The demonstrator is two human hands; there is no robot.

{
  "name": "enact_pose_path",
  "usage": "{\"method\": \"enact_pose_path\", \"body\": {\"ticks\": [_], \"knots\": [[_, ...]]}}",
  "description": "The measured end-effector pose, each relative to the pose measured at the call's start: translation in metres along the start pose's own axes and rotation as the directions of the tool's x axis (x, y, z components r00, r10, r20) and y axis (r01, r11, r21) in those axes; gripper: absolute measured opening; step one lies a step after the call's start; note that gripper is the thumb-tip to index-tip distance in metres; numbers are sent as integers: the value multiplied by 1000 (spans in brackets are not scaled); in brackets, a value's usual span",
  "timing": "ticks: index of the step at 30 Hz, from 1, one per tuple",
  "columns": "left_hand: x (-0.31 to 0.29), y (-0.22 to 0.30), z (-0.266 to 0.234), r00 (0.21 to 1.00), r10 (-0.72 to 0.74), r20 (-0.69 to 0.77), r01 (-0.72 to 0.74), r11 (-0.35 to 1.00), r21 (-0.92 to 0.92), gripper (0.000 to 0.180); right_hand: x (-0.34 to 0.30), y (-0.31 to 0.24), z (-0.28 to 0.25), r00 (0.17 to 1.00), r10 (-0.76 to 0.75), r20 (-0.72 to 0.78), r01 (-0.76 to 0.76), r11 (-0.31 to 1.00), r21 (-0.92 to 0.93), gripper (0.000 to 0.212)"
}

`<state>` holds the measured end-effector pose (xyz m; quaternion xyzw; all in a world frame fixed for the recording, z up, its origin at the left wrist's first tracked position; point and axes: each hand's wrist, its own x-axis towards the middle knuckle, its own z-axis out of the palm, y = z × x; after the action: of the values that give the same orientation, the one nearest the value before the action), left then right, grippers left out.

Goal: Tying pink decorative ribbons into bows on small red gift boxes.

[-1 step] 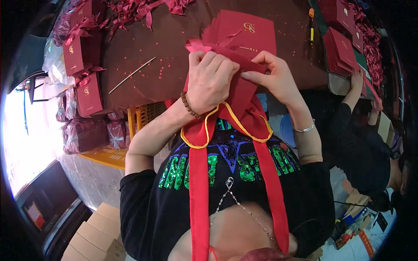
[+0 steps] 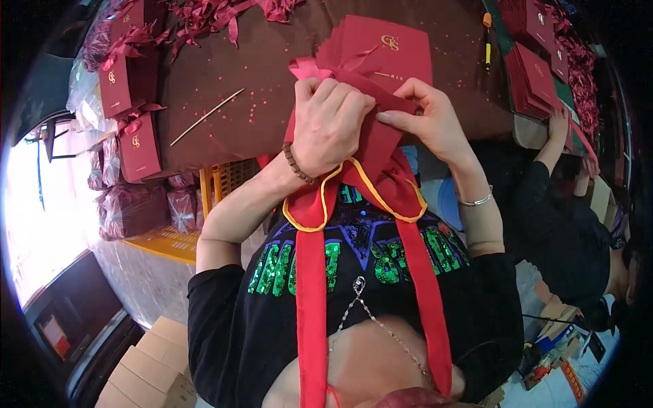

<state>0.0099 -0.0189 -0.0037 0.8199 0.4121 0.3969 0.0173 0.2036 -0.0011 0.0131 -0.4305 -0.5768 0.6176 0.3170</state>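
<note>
Before me, at the near edge of the table, both my hands meet on a dark red paper bag [image 2: 391, 100]; much of it is hidden. My left hand [image 2: 330, 119] is closed around its left part, knuckles up. At its right corner, my right hand [image 2: 428, 121] pinches it between thumb and fingers. A pink-red ribbon [image 2: 309, 69] loops up behind my left knuckles. Just beyond lies a fanned stack of dark red bags [image 2: 401, 54] with gold print. The red apron [image 2: 309, 211] with yellow trim hangs beneath my hands.
A thin metal rod [image 2: 206, 117] and a yellow-and-black cutter [image 2: 487, 44] lie on the brown table [image 2: 272, 61]. Ribboned red bags [image 2: 139, 146] stand at left, above a yellow crate [image 2: 166, 243]. At right, a co-worker's hand [image 2: 558, 126] touches another stack [image 2: 534, 78].
</note>
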Motion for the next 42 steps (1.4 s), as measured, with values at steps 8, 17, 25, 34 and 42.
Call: {"method": "enact_pose_path", "body": {"ticks": [8, 17, 25, 34, 42], "knots": [[4, -1, 5, 998, 27, -63, -28, 999, -25, 17, 0, -1, 0, 999, -36, -7, 36, 999, -37, 23], [9, 5, 8, 999, 26, -24, -25, 999, 43, 11, -4, 1, -4, 999, -16, -31, 13, 995, -94, 26], [11, 6, 12, 999, 7, -32, -9, 997, -78, 13, -3, 7, -9, 993, -111, -37, 108, 990, -92, 28], [13, 9, 21, 994, 74, -77, -70, 996, 52, 13, -5, 6, -8, 985, -165, -50, 159, 981, -108, 27], [30, 6, -1, 999, 30, 39, -27, 997, -78, 12, -7, 13, -10, 995, -79, -63, 76, 996, -54, 23]]}}
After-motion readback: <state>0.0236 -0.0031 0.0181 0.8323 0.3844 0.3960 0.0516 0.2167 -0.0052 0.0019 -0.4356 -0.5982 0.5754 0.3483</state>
